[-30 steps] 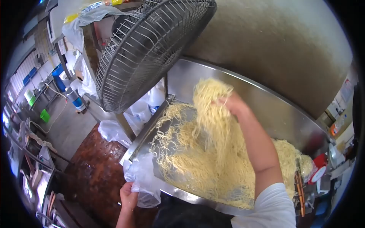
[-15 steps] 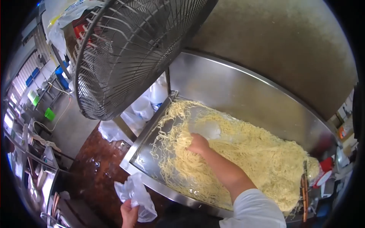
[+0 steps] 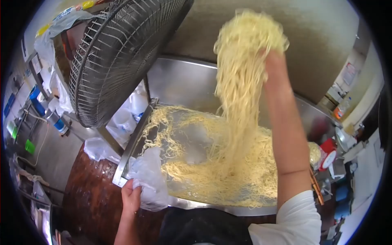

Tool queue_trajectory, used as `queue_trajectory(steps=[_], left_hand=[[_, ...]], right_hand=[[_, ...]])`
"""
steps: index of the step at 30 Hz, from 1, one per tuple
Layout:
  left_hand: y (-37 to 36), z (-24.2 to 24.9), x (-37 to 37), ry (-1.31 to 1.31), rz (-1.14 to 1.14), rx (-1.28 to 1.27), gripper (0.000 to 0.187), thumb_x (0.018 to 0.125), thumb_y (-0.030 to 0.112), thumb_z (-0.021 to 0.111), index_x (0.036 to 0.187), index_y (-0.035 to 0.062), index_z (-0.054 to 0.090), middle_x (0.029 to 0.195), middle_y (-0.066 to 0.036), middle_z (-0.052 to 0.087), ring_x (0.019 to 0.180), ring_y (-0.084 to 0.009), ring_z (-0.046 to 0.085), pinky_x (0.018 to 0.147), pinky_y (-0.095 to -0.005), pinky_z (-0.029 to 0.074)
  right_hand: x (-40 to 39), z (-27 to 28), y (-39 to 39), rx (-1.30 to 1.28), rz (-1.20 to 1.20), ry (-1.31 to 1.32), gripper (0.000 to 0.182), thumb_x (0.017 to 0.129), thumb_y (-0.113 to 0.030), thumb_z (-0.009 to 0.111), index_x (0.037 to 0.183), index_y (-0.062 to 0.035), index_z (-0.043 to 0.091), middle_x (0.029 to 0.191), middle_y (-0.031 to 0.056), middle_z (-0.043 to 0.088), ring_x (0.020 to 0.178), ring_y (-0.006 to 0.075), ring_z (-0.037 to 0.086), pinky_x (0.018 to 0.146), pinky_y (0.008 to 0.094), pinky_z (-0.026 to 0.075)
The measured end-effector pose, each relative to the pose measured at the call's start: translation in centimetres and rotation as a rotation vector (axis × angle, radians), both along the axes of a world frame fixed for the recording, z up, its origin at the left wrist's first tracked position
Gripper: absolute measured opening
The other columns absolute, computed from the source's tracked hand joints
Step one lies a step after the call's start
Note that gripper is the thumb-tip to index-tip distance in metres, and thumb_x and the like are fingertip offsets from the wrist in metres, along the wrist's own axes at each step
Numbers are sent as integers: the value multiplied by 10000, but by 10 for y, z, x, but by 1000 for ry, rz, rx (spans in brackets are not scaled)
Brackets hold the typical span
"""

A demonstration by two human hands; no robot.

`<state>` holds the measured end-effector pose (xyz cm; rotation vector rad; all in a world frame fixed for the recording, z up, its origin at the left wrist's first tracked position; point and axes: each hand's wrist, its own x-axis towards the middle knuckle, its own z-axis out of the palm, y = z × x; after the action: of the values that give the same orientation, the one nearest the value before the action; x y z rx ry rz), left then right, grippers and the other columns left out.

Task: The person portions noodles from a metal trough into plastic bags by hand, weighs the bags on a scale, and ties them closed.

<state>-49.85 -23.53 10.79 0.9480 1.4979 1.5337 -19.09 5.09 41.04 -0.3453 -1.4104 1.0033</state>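
Note:
High over a metal tray table [image 3: 179,77], my right hand [image 3: 272,61] is closed on a big bunch of yellow noodles [image 3: 245,61]. Long strands hang from it down toward the noodles spread across the tray [image 3: 196,175]. Part of my fingers is buried in the bunch. At the tray's front left corner, my left hand [image 3: 131,196] pinches the edge of a thin, clear plastic bag [image 3: 150,175]. The bag hangs over the tray's rim, overlapping the noodles in this view.
A large fan [image 3: 126,57] in a wire cage stands over the tray's left end. White plastic containers [image 3: 124,118] and a bag [image 3: 100,149] sit below it. To the right are a red scale [image 3: 328,154] and wooden sticks [image 3: 316,188]. The floor [image 3: 90,200] looks wet.
My right hand has risen from the tray, lifting a large bunch of noodles. My left hand has brought the plastic bag up to the tray's edge. The view has shifted rightward.

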Motion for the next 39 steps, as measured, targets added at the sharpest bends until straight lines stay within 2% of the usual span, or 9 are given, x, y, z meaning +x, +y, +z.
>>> queue_trajectory(steps=[7, 13, 19, 22, 25, 28, 31, 37, 39], left_hand=[[35, -1, 6, -46, -92, -21, 134, 901, 114, 573, 941, 3, 636, 764, 17, 613, 649, -38, 510, 567, -183, 381], [107, 14, 3, -103, -39, 139, 112, 876, 95, 578, 924, 10, 634, 805, -48, 646, 679, -112, 585, 605, -240, 469], [182, 67, 12, -326, -179, 2, 207, 850, 177, 590, 970, 9, 613, 858, -103, 638, 813, -212, 638, 699, -360, 530], [229, 79, 31, -719, -320, -37, 247, 841, 211, 592, 1013, 35, 588, 824, -101, 620, 775, -237, 628, 661, -420, 530], [285, 86, 66, -705, -205, -64, 257, 843, 179, 586, 1072, 65, 562, 768, -95, 599, 627, -201, 587, 542, -381, 506], [323, 91, 91, -289, -237, -86, 298, 841, 144, 592, 1128, 88, 534, 731, -78, 593, 486, -161, 505, 446, -313, 441], [313, 119, 157, -240, -227, 18, 255, 846, 138, 612, 1090, 68, 585, 725, -48, 602, 435, -105, 450, 409, -270, 389], [212, 166, 220, 209, -162, 690, 192, 835, 162, 679, 1000, 64, 689, 757, -24, 649, 575, -90, 561, 517, -256, 473], [207, 120, 214, 277, -230, 959, 264, 818, 140, 701, 1066, 55, 676, 778, -56, 682, 611, -114, 601, 553, -272, 502]], right_hand=[[-12, 146, -39, 477, -128, 23, 313, 911, -337, 551, 1003, -45, 614, 859, 60, 647, 679, 165, 617, 636, 306, 525], [48, 190, -20, 486, -21, 3, 374, 918, -389, 523, 1057, -53, 610, 925, 89, 652, 809, 210, 643, 712, 351, 544], [120, 92, -9, 128, -296, -111, 393, 916, -397, 522, 1093, -53, 591, 970, 96, 642, 846, 222, 638, 740, 363, 542], [145, 5, -4, -146, -328, -133, 404, 915, -401, 522, 1112, -53, 581, 992, 100, 638, 865, 227, 635, 754, 369, 541], [148, -93, -9, -438, -259, -90, 416, 914, -405, 521, 1130, -53, 572, 1014, 103, 633, 884, 233, 632, 769, 375, 540], [129, -178, -22, -671, -105, 49, 429, 912, -410, 521, 1148, -54, 562, 1036, 107, 628, 902, 239, 630, 783, 381, 538], [95, -233, -38, -780, 116, 276, 442, 911, -414, 520, 1166, -54, 553, 1059, 110, 624, 921, 245, 627, 797, 388, 537], [49, -248, -33, -630, 515, 638, 471, 909, -422, 519, 1203, -54, 534, 1103, 117, 614, 958, 256, 622, 826, 400, 535], [45, -241, -27, -582, 587, 670, 481, 909, -425, 519, 1215, -55, 527, 1118, 119, 611, 971, 260, 620, 836, 404, 534]])
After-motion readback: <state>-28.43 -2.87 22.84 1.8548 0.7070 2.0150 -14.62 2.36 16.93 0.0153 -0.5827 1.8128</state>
